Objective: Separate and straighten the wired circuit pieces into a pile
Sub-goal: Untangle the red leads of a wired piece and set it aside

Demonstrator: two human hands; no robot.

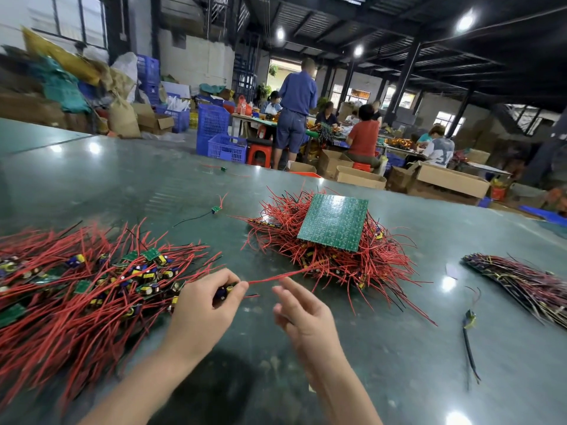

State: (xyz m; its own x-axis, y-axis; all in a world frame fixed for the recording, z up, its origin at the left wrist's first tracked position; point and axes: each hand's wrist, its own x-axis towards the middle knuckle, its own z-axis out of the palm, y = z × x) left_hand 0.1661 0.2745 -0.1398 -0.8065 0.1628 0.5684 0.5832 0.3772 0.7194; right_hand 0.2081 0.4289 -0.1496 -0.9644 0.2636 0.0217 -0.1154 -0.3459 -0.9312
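Red lead wire (277, 276) running rightward toward tangled pile (331, 256), left hand (211, 305) pinching its circuit piece (224, 292), right hand (302, 308) hovering loosely spread, no legible writing.

Left hand (205, 305) pinching (fingers curled) — right hand (302, 311) loose, open.

Your left hand (205, 305) pinches one piece (223, 292), its red wire (277, 276) stretched toward the tangled heap (331, 262) under a green panel (334, 220). A spread pile (86, 280) of red-wired boards lies at left, and a neat bundle (521, 282) at far right.
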